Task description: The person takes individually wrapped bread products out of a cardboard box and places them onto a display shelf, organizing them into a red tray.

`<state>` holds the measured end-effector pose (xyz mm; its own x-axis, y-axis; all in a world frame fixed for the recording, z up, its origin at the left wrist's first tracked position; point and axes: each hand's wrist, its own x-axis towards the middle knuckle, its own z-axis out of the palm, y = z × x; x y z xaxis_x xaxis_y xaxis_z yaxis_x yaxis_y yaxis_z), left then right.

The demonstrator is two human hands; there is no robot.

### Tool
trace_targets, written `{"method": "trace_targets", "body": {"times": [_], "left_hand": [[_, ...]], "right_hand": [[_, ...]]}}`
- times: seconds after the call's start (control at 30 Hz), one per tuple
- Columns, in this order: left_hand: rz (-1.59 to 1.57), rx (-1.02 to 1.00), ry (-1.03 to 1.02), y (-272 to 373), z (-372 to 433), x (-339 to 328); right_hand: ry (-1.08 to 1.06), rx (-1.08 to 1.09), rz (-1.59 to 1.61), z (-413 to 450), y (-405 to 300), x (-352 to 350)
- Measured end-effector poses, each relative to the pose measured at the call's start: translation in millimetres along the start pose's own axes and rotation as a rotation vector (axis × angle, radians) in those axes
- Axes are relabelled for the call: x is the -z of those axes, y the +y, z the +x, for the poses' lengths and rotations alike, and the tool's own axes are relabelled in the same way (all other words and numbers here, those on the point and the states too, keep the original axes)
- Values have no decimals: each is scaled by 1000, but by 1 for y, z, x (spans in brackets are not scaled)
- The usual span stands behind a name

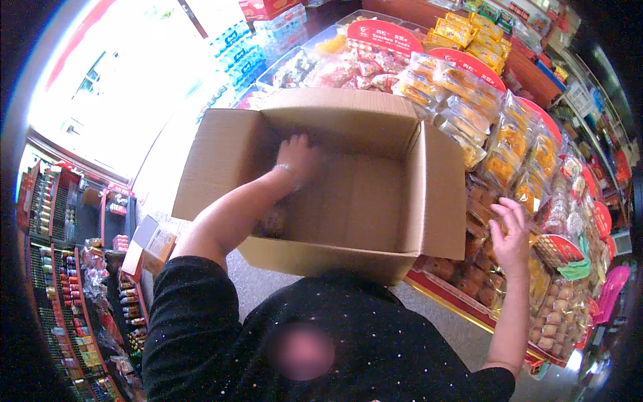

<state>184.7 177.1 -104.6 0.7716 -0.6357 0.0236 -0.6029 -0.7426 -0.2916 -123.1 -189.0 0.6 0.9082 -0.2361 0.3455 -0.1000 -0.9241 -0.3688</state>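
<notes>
A large open cardboard box (371,196) stands before me with its flaps spread outward. My left hand (299,157) reaches down inside it near the left wall, with a bracelet on the wrist. Blur and shadow hide whether those fingers hold anything. In the box's near left corner, partly behind my forearm, lies a dark packaged item (273,222) that I cannot make out. To the right of the box, my right hand (510,228) is over packaged brown bread (477,274), its fingers apart and nothing in them.
Bagged long bread rolls (457,108) and pink-wrapped goods (359,70) fill the sloping display behind the box. Its gold-edged front (452,306) runs along my right. Stacked water packs (233,55) stand at the far left. Stocked shelves (65,281) line the left side.
</notes>
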Motion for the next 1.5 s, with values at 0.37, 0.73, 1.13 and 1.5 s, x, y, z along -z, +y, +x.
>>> {"method": "trace_targets", "body": {"times": [0.37,0.73,1.13,1.5], "left_hand": [[-939,-162,289,18,-25,89],[-986,-156,-372,79,34,40],[-1350,-187,-530,63,25,63],[-1387,-581,-219,140,-56,183]], "right_hand": [[-156,43,578,-2,-91,-18],[-206,1,706,-8,-129,-44],[-186,-254,1074,-29,-113,-52],[346,-265,593,-31,-58,-3]]}}
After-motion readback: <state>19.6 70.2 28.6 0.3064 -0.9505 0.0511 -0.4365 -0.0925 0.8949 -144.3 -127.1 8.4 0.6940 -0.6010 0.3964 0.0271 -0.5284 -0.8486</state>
